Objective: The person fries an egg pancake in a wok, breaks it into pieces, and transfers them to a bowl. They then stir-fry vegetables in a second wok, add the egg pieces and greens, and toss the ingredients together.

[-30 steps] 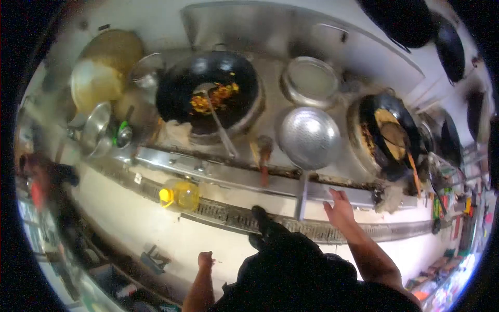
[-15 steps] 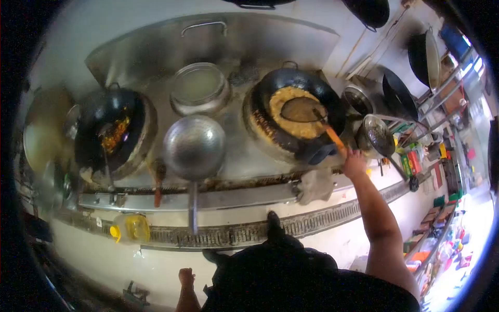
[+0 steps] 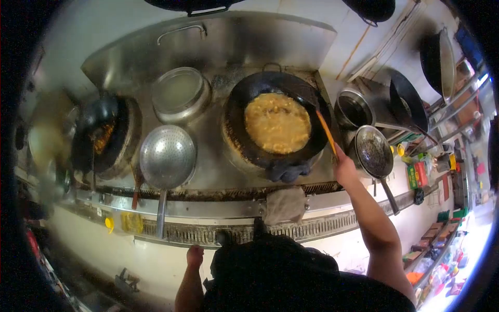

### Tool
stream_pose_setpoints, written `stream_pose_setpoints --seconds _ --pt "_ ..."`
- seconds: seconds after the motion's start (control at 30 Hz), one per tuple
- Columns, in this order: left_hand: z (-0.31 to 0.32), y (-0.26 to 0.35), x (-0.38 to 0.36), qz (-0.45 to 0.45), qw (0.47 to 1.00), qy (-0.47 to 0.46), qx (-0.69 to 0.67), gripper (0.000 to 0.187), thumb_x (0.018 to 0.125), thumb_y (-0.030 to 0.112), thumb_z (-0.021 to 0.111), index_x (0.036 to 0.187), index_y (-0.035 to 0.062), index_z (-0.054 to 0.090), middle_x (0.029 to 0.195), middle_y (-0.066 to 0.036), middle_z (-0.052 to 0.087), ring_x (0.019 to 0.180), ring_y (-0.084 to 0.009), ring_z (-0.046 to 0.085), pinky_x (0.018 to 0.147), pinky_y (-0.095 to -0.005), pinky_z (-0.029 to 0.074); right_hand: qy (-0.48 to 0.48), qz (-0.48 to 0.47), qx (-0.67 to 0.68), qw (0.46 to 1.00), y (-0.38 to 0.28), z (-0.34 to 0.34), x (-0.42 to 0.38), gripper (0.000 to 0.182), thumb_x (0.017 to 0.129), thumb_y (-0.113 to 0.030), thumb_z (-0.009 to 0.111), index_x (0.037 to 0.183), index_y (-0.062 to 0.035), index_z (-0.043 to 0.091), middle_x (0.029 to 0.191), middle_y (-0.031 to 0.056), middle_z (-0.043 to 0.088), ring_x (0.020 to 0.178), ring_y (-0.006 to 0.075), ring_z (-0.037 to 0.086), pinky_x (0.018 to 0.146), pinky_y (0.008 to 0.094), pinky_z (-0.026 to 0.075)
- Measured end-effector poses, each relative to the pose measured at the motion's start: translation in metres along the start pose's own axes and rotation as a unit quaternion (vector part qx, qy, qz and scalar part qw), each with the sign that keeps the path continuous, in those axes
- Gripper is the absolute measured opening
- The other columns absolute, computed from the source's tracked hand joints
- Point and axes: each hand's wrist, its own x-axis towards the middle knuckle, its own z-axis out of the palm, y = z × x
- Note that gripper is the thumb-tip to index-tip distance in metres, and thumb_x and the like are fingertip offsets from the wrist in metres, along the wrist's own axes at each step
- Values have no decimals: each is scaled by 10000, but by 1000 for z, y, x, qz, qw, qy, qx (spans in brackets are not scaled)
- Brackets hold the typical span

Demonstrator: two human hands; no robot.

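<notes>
My right hand (image 3: 344, 164) grips the orange-brown handle of a dark mesh strainer (image 3: 305, 95), whose head rests at or just above the upper right inside of a large black wok (image 3: 241, 99). Light brown pieces in bubbling oil (image 3: 278, 124) fill the middle of that wok. A dark cloth (image 3: 288, 172) lies on the wok's near edge. My left hand (image 3: 195, 256) hangs low beside my body, away from the stove, its fingers curled closed with nothing visible in them.
A perforated ladle (image 3: 168, 157) and a round metal pot (image 3: 181, 94) stand left of the wok. Farther left is another wok (image 3: 83, 145) with food. A pot (image 3: 354, 108) and a speckled strainer (image 3: 374, 152) sit at the right. A rag (image 3: 285, 205) hangs in front.
The mesh strainer has moved from over the middle of the food to the wok's upper right side. My left hand has risen slightly. The camera view has shifted.
</notes>
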Motion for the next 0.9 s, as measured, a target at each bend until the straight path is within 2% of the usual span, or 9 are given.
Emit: stream_pose_setpoints --seconds 0.13,0.2,0.33,0.43,0.53,0.63,0.7,0.83,0.9 --pt "-11 27 -10 4 995 54 -86 137 722 152 572 781 29 556 677 -116 584 624 -208 595 598 -357 468 -56 -73 -35 995 2 -8 17 618 720 -9 499 1303 -165 365 997 232 564 883 397 546 769 385 456" --pt "-18 40 -9 -20 985 -1 172 102 680 130 596 695 41 548 665 -123 576 674 -247 590 613 -371 469 -104 -111 86 985 22 -22 16 604 722 4 490 1298 -140 375 1083 243 532 961 392 528 824 352 444" --pt "-9 -111 19 96 994 51 -29 127 616 133 642 634 56 543 647 -118 565 710 -282 574 614 -387 471 -106 -19 156 982 10 -50 -14 587 737 12 460 1300 -130 374 1147 230 517 1028 349 530 849 327 431" --pt "-21 -118 11 43 992 -54 108 169 539 171 687 618 81 568 646 -100 561 704 -295 562 631 -399 466 43 -100 69 992 16 -36 -16 572 723 55 450 1269 -109 411 1049 181 578 928 283 576 787 312 450" --pt "-28 -117 9 57 996 -27 69 179 543 184 691 625 81 570 654 -107 562 710 -300 560 641 -393 466 -56 84 129 986 -28 -29 -26 393 778 36 418 1160 -32 475 753 110 534 519 149 473 451 274 393" --pt "-43 -66 -5 204 859 -52 467 186 547 191 695 635 81 572 660 -109 564 727 -297 562 648 -384 470 -189 342 474 789 -33 -1 -32 221 821 -33 421 1026 -20 500 639 68 432 464 121 387 392 257 327" --pt "-42 -69 -2 185 918 -31 350 180 552 182 693 637 80 571 662 -111 562 725 -299 561 642 -389 468 -315 415 629 577 -45 11 -33 135 824 -33 411 950 -75 434 655 22 387 499 108 350 376 244 303" --pt "-27 -109 10 173 984 25 40 160 573 155 686 628 73 560 677 -121 564 705 -308 557 614 -408 461 -356 387 730 437 -80 27 -18 115 820 -45 420 931 -15 412 674 29 405 512 85 375 387 189 341" --pt "-27 -116 14 157 987 15 32 153 577 152 681 618 76 555 678 -124 561 698 -312 555 609 -413 459 -330 393 705 490 -106 25 -14 109 816 -41 419 920 -11 409 671 30 400 511 88 376 393 188 345"
